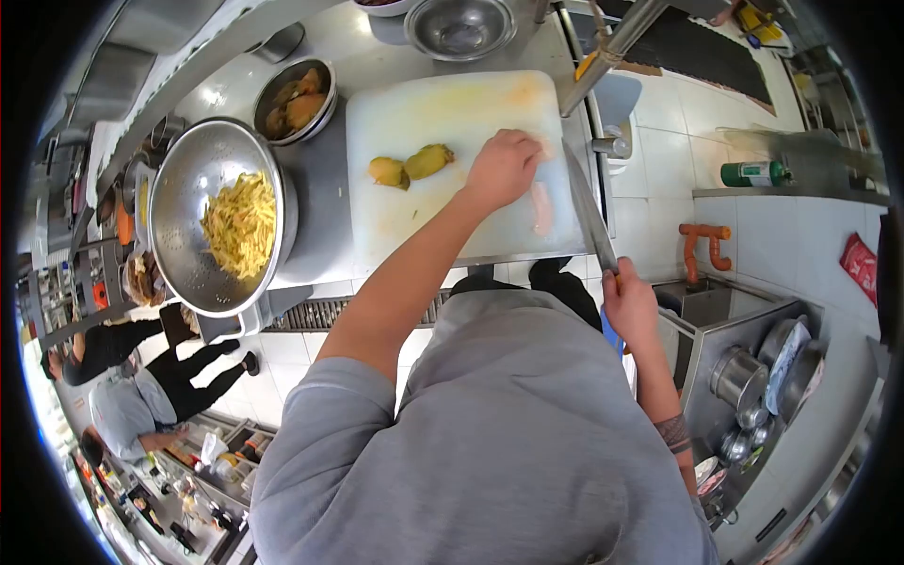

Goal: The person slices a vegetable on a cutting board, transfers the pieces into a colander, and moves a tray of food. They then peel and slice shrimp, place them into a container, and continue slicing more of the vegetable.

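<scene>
On the white cutting board (443, 221), my left hand (507, 168) rests with its fingers curled and pressed together near the right side; whatever is under the fingertips is hidden. Just below it lies a pale pink strip (540, 209). My right hand (630, 303) is closed round the handle of a long knife (588, 209), whose blade runs up along the board's right edge. Two yellow-green pieces (388, 172) (430, 161) that look like peeled produce lie left of my left hand, touching or nearly touching each other.
A steel colander (175, 215) holding thin yellow strips (241, 226) stands left of the board. Behind it is a bowl (330, 111) of brownish pieces. Another metal bowl (461, 26) sits beyond the board. A metal post (617, 52) rises at the back right. Other people (127, 414) stand at lower left.
</scene>
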